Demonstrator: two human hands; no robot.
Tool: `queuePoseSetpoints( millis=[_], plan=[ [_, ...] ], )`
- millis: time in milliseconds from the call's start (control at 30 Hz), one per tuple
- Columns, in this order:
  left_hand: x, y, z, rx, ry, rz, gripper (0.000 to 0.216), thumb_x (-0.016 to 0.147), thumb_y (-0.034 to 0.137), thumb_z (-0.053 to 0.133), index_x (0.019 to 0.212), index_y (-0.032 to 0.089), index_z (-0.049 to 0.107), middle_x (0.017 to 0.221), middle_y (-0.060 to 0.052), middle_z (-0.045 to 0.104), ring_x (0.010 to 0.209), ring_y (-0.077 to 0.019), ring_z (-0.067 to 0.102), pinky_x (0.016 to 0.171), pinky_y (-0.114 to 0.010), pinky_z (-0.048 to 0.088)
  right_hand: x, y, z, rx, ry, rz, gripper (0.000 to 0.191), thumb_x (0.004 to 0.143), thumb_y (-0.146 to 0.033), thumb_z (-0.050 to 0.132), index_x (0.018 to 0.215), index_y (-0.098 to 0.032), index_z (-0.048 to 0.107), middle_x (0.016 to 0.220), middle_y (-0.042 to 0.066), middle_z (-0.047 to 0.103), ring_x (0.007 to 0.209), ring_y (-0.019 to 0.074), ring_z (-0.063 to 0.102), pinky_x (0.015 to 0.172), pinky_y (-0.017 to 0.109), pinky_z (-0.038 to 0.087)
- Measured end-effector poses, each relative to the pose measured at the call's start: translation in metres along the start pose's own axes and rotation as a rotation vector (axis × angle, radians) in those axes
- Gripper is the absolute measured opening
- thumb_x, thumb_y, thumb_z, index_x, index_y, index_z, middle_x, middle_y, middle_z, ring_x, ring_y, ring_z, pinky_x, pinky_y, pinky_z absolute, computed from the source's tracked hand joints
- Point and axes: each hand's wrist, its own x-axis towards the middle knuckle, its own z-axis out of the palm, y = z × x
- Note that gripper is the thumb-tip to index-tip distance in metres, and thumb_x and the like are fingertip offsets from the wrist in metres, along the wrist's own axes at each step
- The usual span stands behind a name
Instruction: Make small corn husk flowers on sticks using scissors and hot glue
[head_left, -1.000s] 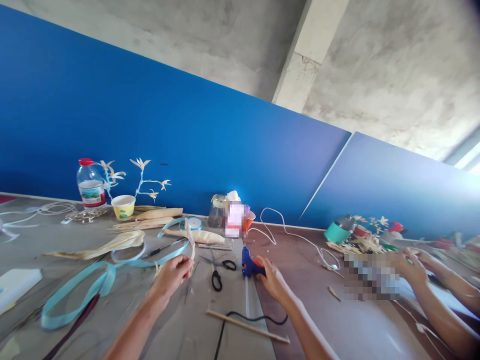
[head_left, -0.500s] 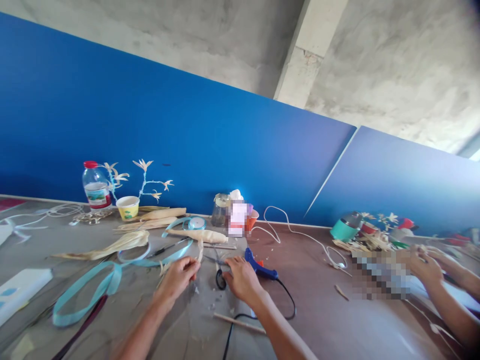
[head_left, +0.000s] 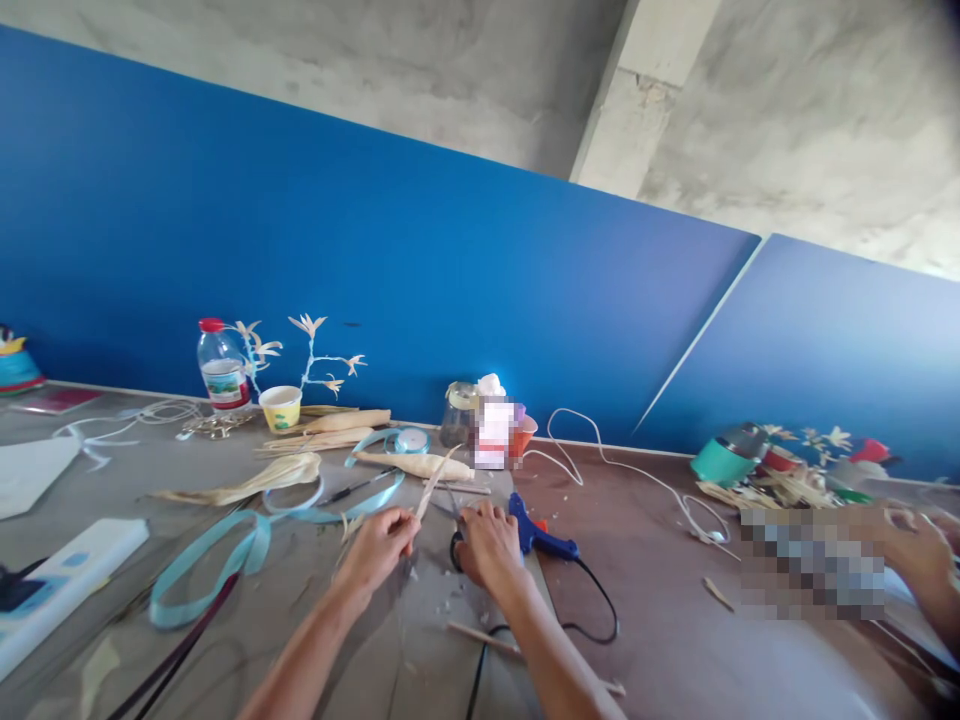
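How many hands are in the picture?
3. The left hand pinches a husk strip, the right hand rests on the scissors, a co-worker's hand is far right; another may be hidden.

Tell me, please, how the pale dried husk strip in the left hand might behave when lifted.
The pale dried husk strip is probably light and stiff: it juts up unsupported from the left hand. Being thin, it likely tears easily.

Pale husk strip (head_left: 431, 488) tilted upward; black-handled scissors (head_left: 454, 545) lying flat beside.

Your left hand (head_left: 381, 545) is curled, with fingertips pinched together. Your right hand (head_left: 487, 545) lies close beside it, fingers bent down.
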Motion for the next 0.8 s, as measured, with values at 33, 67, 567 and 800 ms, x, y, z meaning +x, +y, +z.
queuePoseSetpoints(
  millis=[33, 67, 567, 800],
  plan=[
    [0.0, 0.0, 0.0, -0.01, 0.001, -0.003, 0.029, 0.066, 0.043, 0.055, 0.062, 0.015, 0.058, 0.046, 0.004, 0.048, 0.041, -0.0083, 0.037, 0.042, -0.02, 0.024, -0.001, 0.0, 0.001, 0.009, 0.017, 0.024, 0.027, 0.072, -0.03, 0.059, 0.098, -0.024, 0.061, 0.1, 0.011, 0.06, 0.093, 0.0268, 0.052, 0.076, 0.036, 0.033],
    [-0.001, 0.001, 0.0, -0.023, 0.001, -0.009, 0.029, 0.066, 0.043, 0.055, 0.062, 0.015, 0.058, 0.046, 0.004, 0.048, 0.041, -0.0083, 0.037, 0.041, -0.02, 0.024, -0.003, 0.0, 0.001, 0.019, 0.036, 0.044, 0.028, 0.071, -0.032, 0.06, 0.098, -0.023, 0.06, 0.098, 0.011, 0.06, 0.093, 0.0271, 0.052, 0.076, 0.036, 0.032],
    [-0.005, 0.009, -0.003, -0.2, -0.053, -0.045, 0.027, 0.068, 0.038, 0.059, 0.075, 0.013, 0.063, 0.061, 0.0, 0.058, 0.043, -0.0062, 0.043, 0.045, -0.02, 0.03, -0.003, 0.006, 0.008, 0.066, 0.043, 0.012, 0.021, 0.076, -0.018, 0.049, 0.093, -0.017, 0.06, 0.091, 0.011, 0.065, 0.09, 0.0237, 0.055, 0.078, 0.035, 0.028],
    [-0.003, 0.006, -0.003, -0.311, -0.071, -0.095, 0.033, 0.064, 0.039, 0.065, 0.083, 0.012, 0.064, 0.065, -0.002, 0.06, 0.048, -0.0081, 0.048, 0.049, -0.022, 0.036, -0.001, 0.011, -0.01, 0.35, 0.026, 0.089, 0.024, 0.073, -0.02, 0.051, 0.096, -0.021, 0.061, 0.09, 0.006, 0.066, 0.088, 0.02, 0.055, 0.073, 0.028, 0.033]
  ],
)
